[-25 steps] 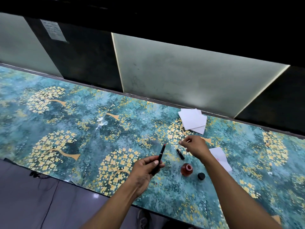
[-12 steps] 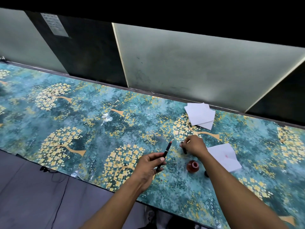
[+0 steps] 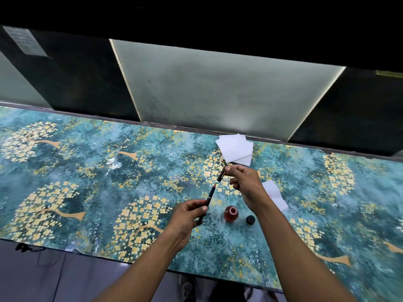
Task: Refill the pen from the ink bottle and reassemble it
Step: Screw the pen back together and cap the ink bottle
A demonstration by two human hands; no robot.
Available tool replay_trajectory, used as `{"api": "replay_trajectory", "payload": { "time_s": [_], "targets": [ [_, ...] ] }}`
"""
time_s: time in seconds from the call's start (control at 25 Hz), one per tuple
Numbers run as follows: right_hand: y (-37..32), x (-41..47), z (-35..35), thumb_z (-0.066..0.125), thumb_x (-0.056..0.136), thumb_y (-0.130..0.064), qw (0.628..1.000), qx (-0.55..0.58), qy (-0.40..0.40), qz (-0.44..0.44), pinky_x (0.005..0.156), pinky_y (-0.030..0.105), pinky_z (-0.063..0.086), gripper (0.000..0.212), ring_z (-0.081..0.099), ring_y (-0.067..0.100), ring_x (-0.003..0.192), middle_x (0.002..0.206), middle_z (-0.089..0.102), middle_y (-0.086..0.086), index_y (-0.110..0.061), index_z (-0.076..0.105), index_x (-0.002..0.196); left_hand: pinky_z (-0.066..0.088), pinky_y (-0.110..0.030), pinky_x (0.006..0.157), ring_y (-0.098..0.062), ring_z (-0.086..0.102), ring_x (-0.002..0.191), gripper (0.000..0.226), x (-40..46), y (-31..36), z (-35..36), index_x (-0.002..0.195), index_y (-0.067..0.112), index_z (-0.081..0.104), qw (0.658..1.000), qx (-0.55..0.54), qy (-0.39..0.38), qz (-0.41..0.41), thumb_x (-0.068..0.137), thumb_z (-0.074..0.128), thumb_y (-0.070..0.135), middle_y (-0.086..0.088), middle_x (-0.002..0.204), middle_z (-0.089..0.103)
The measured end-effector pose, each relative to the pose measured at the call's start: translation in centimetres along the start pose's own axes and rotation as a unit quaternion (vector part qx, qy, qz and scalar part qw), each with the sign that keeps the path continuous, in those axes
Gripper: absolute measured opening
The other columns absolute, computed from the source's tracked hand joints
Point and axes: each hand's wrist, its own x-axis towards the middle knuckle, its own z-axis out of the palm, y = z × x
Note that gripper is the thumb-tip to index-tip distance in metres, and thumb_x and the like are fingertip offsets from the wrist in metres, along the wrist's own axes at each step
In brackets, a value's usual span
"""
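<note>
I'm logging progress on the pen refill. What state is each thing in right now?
ink bottle: upright on table, uncapped.
bottle cap: off, lying beside bottle.
pen body: held in left hand, red tip up.
pen section: pinched by right hand, unjoined.

I could read no text anywhere; the paper notice on the dark wall panel was too blurred for me.

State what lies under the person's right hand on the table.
Under the right hand a white paper sheet pokes out on the patterned table. The sheet's near part is covered by hand and wrist.
</note>
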Motion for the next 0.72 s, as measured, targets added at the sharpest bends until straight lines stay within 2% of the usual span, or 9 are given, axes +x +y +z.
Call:
{"api": "replay_trajectory", "payload": {
  "time_s": [0.12, 0.28, 0.36, 0.56, 0.72],
  "targets": [
    [-0.3, -0.5, -0.2, 0.073, 0.091, -0.019, 1.000, -0.023, 0.003, -0.011, 0.060, 0.026, 0.038, 0.008, 0.046, 0.014, 0.059, 0.081, 0.073, 0.001, -0.013, 0.075, 0.085, 0.047, -0.031, 0.067, -0.021, 0.061, 0.080, 0.018, -0.2, -0.1, 0.5, 0.103, 0.000, 0.072, 1.000, 0.009, -0.009, -0.001, 0.085, 0.069, -0.002, -0.008, 0.087, 0.070],
    [-0.2, -1.4, -0.1, 0.072, 0.092, -0.018, 0.997, -0.073, -0.017, -0.012, 0.058, 0.026, 0.037, 0.010, 0.043, 0.011, 0.056, 0.082, 0.073, 0.003, -0.012, 0.075, 0.085, 0.047, -0.031, 0.066, -0.020, 0.061, 0.076, 0.016, -0.4, -0.3, 0.8, 0.100, 0.002, 0.074, 1.000, 0.013, -0.012, 0.006, 0.085, 0.070, -0.001, -0.008, 0.087, 0.070],
    [0.0, -1.7, 0.0, 0.073, 0.092, -0.017, 0.995, -0.090, -0.030, -0.017, 0.056, 0.025, 0.035, 0.010, 0.043, 0.004, 0.049, 0.078, 0.072, 0.002, -0.012, 0.075, 0.084, 0.047, -0.034, 0.068, -0.021, 0.062, 0.076, 0.015, -0.5, -0.1, 1.0, 0.099, 0.003, 0.074, 1.000, 0.010, -0.011, 0.010, 0.085, 0.070, -0.001, -0.008, 0.086, 0.070],
    [0.5, -2.4, 0.4, 0.072, 0.093, -0.015, 0.992, -0.118, -0.048, -0.020, 0.053, 0.020, 0.035, 0.009, 0.047, -0.006, 0.042, 0.053, 0.062, -0.017, -0.011, 0.074, 0.085, 0.046, -0.036, 0.070, -0.023, 0.062, 0.075, 0.013, -0.5, 0.1, 1.7, 0.097, 0.002, 0.072, 0.999, 0.024, -0.006, 0.026, 0.085, 0.070, 0.000, -0.008, 0.084, 0.069],
    [1.4, -2.4, 0.3, 0.072, 0.092, -0.014, 0.993, -0.109, -0.042, -0.012, 0.054, 0.019, 0.036, 0.009, 0.049, -0.008, 0.042, 0.064, 0.067, -0.011, -0.011, 0.074, 0.084, 0.050, -0.033, 0.069, -0.024, 0.063, 0.074, 0.012, -0.4, -0.4, 1.7, 0.095, 0.001, 0.071, 0.999, 0.032, 0.000, 0.025, 0.084, 0.071, -0.002, -0.010, 0.082, 0.068]
  ]
}}
